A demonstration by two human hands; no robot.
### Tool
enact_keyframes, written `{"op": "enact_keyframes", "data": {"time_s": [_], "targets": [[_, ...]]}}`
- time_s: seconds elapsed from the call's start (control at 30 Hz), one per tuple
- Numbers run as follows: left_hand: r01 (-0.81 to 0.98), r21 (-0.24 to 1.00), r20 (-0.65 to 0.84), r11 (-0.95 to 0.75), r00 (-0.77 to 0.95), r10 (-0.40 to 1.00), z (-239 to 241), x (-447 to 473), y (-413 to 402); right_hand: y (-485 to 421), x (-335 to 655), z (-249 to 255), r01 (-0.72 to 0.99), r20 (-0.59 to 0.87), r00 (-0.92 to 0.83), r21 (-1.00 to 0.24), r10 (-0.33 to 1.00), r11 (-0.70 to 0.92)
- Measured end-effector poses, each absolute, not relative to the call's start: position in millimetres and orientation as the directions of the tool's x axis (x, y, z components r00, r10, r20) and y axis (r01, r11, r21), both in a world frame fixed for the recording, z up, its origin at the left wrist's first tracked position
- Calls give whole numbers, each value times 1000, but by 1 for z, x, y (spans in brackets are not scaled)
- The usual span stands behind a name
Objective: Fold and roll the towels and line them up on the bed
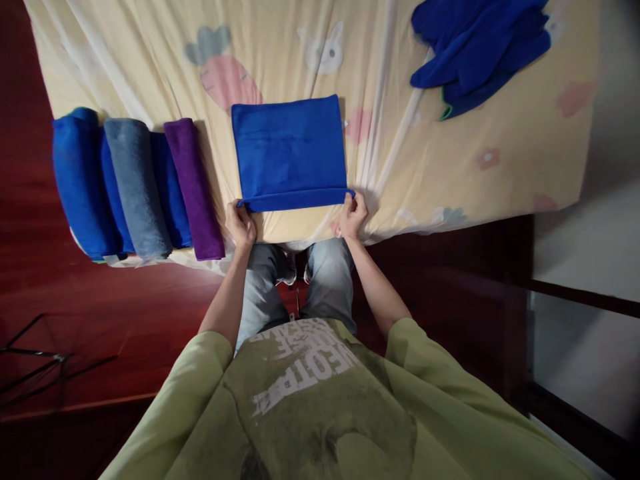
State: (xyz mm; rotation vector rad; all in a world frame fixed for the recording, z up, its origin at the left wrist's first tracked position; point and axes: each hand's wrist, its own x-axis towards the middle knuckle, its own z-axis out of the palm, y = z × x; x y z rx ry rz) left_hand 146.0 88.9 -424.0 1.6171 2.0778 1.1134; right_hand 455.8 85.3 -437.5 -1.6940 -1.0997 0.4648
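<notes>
A folded blue towel [290, 150] lies flat on the bed's yellow patterned sheet [500, 173], its near edge turned over into a narrow roll. My left hand [241, 225] pinches the left end of that rolled edge. My right hand [353, 215] grips the right end, fingers closed on the cloth. Both hands rest at the bed's near edge, just above my knees.
Several rolled towels lie side by side at the left: a blue towel [77, 180], a grey towel [136, 187], a purple towel [194, 187]. A heap of unfolded blue towels [475, 50] sits at the far right. Dark red floor [60, 313] surrounds the bed.
</notes>
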Motion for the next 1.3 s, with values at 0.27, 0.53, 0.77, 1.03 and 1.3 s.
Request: {"op": "enact_keyframes", "data": {"time_s": [0.27, 0.53, 0.77, 1.03, 1.3], "targets": [[652, 751, 193, 104, -367, 910, -426, 150, 90, 99, 461, -442, 528, 293, 499, -849, 815, -18], [634, 765, 159, 112, -355, 921, -423, 152, 90, 100, 461, -433, 425, 165, 491, -902, 855, -70], [683, 725, 210, 86, -338, 917, -421, 152, 87, 103, 460, -431, 465, 224, 469, -885, 854, -23], [648, 752, 165, 125, -368, 915, -423, 152, 91, 105, 460, -439, 552, 326, 459, -834, 826, 22], [662, 737, 215, 138, -424, 880, -423, 152, 94, 103, 461, -431, 464, 212, 434, -886, 876, -16]]}}
